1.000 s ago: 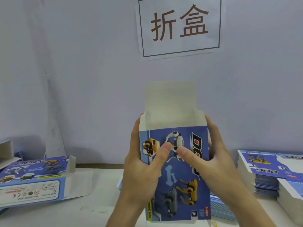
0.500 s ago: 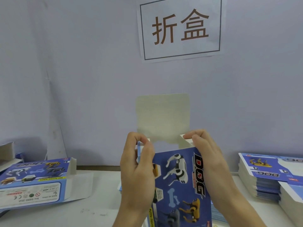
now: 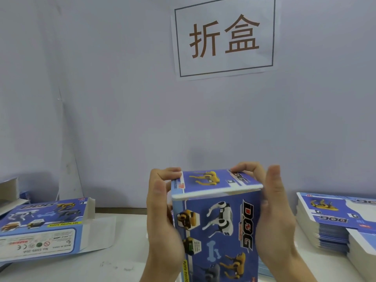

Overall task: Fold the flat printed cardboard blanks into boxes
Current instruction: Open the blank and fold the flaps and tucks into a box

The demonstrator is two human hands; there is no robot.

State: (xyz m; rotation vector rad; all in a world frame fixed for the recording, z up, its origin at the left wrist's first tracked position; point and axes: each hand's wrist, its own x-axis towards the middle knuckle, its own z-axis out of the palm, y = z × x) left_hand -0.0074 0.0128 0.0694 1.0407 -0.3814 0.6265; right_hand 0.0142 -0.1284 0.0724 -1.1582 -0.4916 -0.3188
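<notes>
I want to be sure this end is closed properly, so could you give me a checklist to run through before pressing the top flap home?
1. Box held upright by both hands: ok.
2. Top flap folded over the opening: ok.
3. Flap seated flush: not ok, its front edge sits raised above the front panel.
4. Left hand fingers on the flap's left edge: ok.
5. Right hand fingers on the flap's right edge: ok.
6. Side dust flaps tucked underneath: cannot tell, hidden.
</notes>
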